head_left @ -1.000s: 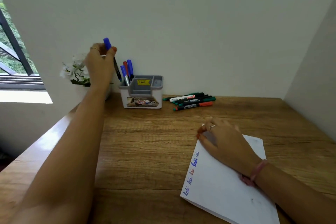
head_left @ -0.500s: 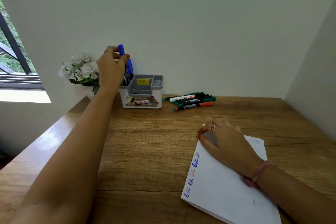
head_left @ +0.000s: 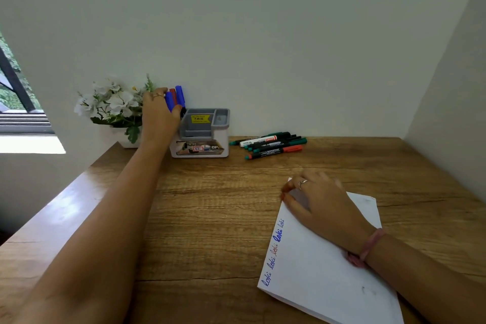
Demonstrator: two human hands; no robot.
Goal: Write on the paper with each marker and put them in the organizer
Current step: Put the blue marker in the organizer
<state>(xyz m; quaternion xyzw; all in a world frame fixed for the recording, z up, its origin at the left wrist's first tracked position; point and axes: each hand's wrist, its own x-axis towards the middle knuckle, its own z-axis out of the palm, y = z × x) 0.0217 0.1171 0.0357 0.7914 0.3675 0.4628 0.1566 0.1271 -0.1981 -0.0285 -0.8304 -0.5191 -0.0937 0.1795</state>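
Note:
A white and grey organizer point(head_left: 200, 150) stands at the back of the wooden table point(head_left: 210, 218). My left hand point(head_left: 157, 118) is at its left compartment, fingers closed on a blue marker point(head_left: 169, 100) that stands low inside it. A red marker point(head_left: 173, 93) and another blue marker point(head_left: 180, 95) stand upright beside it. My right hand point(head_left: 320, 202) lies flat on the upper corner of the white paper point(head_left: 315, 271), holding nothing. Blue and red words run along the paper's left edge. Several loose markers point(head_left: 271, 143) with green, black and red caps lie right of the organizer.
A white pot of white flowers point(head_left: 113, 105) stands just left of the organizer, touching my left hand's back. Walls close the table at the back and right. A window opens at far left point(head_left: 15, 102).
My left hand has moved right and down from above the flowers, lowering the blue marker into the organizer's left compartment. My right hand has stayed on the paper.

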